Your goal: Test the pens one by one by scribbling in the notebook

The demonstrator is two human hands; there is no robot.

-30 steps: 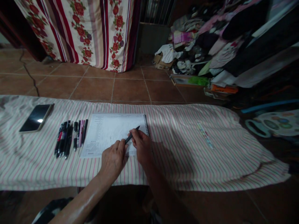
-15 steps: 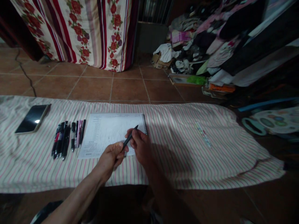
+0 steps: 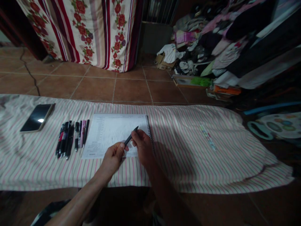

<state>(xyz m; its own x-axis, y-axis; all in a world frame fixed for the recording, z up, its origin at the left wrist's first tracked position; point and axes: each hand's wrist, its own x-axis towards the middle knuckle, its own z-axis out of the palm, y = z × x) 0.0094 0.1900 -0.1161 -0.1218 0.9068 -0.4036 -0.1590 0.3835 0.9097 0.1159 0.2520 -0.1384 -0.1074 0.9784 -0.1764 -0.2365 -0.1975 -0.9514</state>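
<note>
Between my two hands is a dark pen [image 3: 128, 140], tilted with its pointed tip up and to the right. My left hand [image 3: 115, 153] pinches its lower end. Close to the tip, the fingers of my right hand [image 3: 143, 145] are closed around the upper part. Both hands are above the front right part of a spiral notebook [image 3: 113, 128], whose coil runs down its right side. Printed text and faint marks show on the page, too small to read. Left of the notebook lie several pens [image 3: 64, 139] in a bunch, with a smaller group of pens [image 3: 81, 135] beside them.
A striped cloth [image 3: 178, 169] covers the low table. A phone [image 3: 37, 118] lies at the left, and a thin patterned strip [image 3: 208, 137] at the right. Beyond are a tiled floor [image 3: 94, 88], a floral curtain [image 3: 98, 34] and piled clothes [image 3: 221, 50]. A patterned plastic item [image 3: 279, 125] stands far right.
The whole scene has shifted slightly right in view as the camera turned. Both hands keep hold of the pen, with the right-hand fingers a little more gathered near its tip.
</note>
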